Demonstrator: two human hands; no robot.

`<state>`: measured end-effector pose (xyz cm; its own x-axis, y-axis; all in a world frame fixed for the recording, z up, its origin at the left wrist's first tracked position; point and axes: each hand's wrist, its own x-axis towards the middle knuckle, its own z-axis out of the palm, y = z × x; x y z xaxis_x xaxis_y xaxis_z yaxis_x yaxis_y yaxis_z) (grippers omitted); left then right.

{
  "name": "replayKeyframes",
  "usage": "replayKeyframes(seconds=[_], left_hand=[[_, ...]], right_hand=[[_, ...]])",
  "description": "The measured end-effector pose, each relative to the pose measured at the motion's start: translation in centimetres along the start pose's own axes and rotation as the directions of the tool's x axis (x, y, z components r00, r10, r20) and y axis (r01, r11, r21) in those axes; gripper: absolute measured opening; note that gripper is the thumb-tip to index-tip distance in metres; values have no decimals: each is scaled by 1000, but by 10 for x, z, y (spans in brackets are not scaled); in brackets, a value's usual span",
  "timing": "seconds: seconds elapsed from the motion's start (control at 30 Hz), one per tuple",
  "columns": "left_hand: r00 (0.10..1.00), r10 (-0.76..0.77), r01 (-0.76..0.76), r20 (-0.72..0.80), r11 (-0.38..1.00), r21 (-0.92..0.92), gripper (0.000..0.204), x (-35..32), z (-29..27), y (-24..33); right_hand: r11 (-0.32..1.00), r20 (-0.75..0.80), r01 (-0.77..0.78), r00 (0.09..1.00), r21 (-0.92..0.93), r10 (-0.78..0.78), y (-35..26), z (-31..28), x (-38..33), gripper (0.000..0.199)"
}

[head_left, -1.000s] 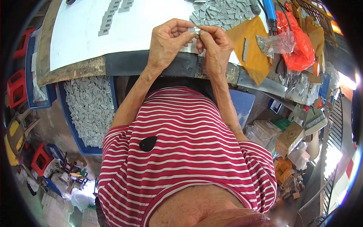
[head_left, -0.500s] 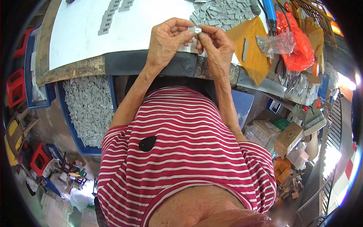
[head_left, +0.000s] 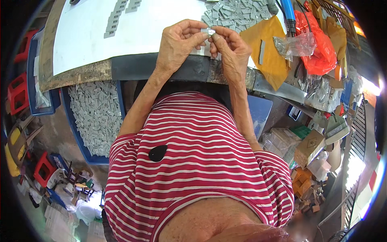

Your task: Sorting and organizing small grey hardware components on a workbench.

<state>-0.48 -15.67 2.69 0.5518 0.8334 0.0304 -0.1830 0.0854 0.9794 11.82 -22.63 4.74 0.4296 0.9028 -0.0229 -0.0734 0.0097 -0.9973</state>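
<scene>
Between my fingertips, over the table's near edge, is a small grey rectangular piece (head_left: 208, 31). My left hand (head_left: 180, 43) pinches its left end between thumb and fingers. At its right end, my right hand (head_left: 230, 45) closes thumb and forefinger on it, so both hands hold the one piece. Beyond them lies a loose heap of similar grey pieces (head_left: 231, 16) on the white tabletop (head_left: 92, 48). A neat stepped row of grey pieces (head_left: 114, 22) runs along the tabletop to the left, with a shorter row (head_left: 133, 5) beside it.
Brown paper (head_left: 269, 48) with a thin grey strip (head_left: 262, 52) lies right of my hands, near a clear bag (head_left: 296, 45), a red plastic bag (head_left: 318, 52) and a blue-handled tool (head_left: 288, 12). Below the table's left side stands a blue bin (head_left: 90, 160) full of grey pieces (head_left: 95, 117).
My hands keep nearly the same place and grip on the small grey piece. The whole view has shifted very slightly.
</scene>
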Motion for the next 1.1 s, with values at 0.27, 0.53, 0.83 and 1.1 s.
replayKeyframes(seconds=[0.27,0.53,0.83,1.1], left_hand=[[1000,-26,26,5,999,47,22,-1,1,2],[999,31,-35,31,991,133,21,-3,3,3],[998,20,-31,55,976,214,21,-5,5,1],[997,7,-22,71,974,225,22,-6,4,1]], right_hand=[[999,13,4,1000,-43,-3,2,-3,0,17],[985,47,87,996,-150,-81,2,-7,-3,16],[967,47,9,999,-256,3,-3,-14,1,14],[946,102,8,994,-325,26,-7,-17,3,14]])
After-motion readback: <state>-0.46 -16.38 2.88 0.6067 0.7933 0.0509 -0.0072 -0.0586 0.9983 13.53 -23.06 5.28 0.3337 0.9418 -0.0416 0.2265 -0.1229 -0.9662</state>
